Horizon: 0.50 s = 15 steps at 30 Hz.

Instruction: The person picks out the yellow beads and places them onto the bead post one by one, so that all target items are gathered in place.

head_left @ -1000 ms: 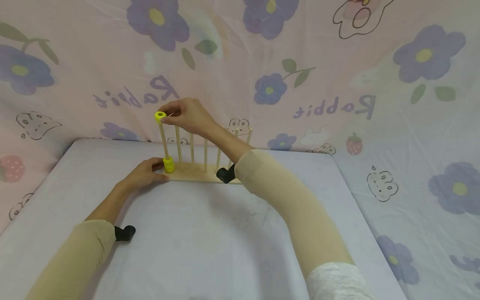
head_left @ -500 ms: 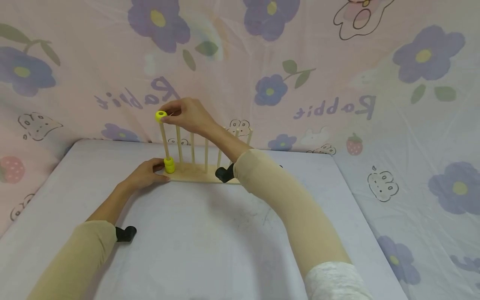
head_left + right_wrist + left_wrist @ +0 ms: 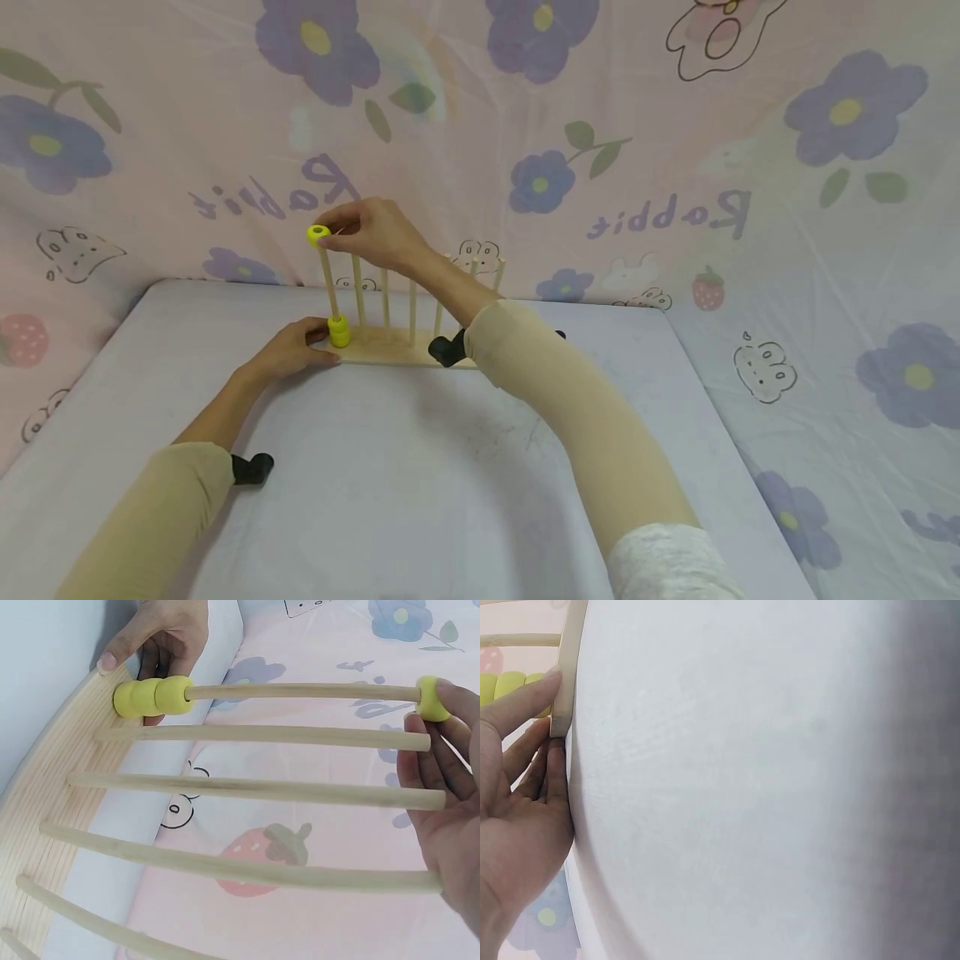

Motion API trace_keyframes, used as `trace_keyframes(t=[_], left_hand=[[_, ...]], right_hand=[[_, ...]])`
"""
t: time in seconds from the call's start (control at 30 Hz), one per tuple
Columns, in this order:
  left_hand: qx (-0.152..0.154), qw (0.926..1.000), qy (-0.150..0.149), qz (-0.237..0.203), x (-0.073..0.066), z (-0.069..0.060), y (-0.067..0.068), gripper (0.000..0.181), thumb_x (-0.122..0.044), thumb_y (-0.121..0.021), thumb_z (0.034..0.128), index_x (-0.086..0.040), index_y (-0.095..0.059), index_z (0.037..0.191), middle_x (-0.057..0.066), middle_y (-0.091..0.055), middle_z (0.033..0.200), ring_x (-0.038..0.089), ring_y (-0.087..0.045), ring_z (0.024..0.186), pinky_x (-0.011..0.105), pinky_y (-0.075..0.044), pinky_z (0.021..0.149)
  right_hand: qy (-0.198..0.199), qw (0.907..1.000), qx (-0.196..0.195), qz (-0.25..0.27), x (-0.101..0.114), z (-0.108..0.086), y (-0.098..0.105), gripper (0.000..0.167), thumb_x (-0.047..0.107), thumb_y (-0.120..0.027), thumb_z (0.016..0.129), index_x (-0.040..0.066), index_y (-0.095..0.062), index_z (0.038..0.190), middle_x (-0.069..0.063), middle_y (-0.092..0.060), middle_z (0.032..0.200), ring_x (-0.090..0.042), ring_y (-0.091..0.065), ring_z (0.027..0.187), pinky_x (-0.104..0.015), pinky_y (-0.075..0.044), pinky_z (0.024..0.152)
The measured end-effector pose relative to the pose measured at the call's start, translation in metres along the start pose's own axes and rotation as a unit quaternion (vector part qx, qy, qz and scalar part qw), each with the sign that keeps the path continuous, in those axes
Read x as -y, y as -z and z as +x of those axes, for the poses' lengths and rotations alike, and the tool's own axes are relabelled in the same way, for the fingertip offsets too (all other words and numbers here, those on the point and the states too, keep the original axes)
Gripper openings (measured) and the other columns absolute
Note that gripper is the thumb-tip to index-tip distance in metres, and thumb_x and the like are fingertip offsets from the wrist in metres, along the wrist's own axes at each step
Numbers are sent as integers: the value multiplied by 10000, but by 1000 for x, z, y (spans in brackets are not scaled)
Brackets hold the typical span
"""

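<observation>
At the top of the leftmost wooden peg (image 3: pixel 329 283), my right hand (image 3: pixel 382 237) pinches a yellow bead (image 3: pixel 318 237) between thumb and fingers. In the right wrist view this bead (image 3: pixel 430 699) sits at the peg's tip. Three more yellow beads (image 3: pixel 154 697) are stacked at the foot of the same peg, against the wooden base (image 3: pixel 390 354). My left hand (image 3: pixel 288 350) holds the left end of that base, its thumb on the front edge and its fingers behind. The left wrist view shows the left hand (image 3: pixel 525 810) around the base's end (image 3: pixel 564 697).
Several bare pegs (image 3: pixel 255 792) stand in a row to the right along the base. My right forearm (image 3: pixel 577 408) covers the base's right end. Beneath lies a white tabletop (image 3: pixel 360 500); behind it hangs a flowered cloth (image 3: pixel 465 100).
The bead in my right hand has shifted very slightly left at the peg's top. My left hand and the base have stayed in place.
</observation>
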<state>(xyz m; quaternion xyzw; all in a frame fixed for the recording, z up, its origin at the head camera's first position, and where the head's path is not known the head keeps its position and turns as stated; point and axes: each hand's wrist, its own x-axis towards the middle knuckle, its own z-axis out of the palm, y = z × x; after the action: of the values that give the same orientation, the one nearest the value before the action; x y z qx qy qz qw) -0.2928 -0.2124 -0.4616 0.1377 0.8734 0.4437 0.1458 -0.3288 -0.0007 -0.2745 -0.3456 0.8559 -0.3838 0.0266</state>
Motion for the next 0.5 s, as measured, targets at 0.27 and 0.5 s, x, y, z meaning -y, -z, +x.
trace_keyframes(t=[0.27, 0.5], left_hand=[[16, 10000, -14, -36, -2, -2, 0, 826, -211, -778, 873, 131, -315, 1465, 331, -357, 1497, 466, -351, 1389, 562, -267, 1172], [-13, 10000, -20, -55, -2, -1, -1, 808, -209, -777, 873, 120, -331, 1461, 321, -364, 1496, 459, -356, 1389, 557, -268, 1174]], right_hand=[[100, 9994, 219, -237, 0, -2, -1, 303, 192, -728, 921, 106, -714, 1211, 25, -738, 1076, -16, -659, 940, -122, -513, 826], [51, 9981, 363, -491, 0, -1, -1, 291, 192, -733, 915, 112, -724, 1196, 26, -740, 1087, -8, -662, 945, -112, -502, 836]])
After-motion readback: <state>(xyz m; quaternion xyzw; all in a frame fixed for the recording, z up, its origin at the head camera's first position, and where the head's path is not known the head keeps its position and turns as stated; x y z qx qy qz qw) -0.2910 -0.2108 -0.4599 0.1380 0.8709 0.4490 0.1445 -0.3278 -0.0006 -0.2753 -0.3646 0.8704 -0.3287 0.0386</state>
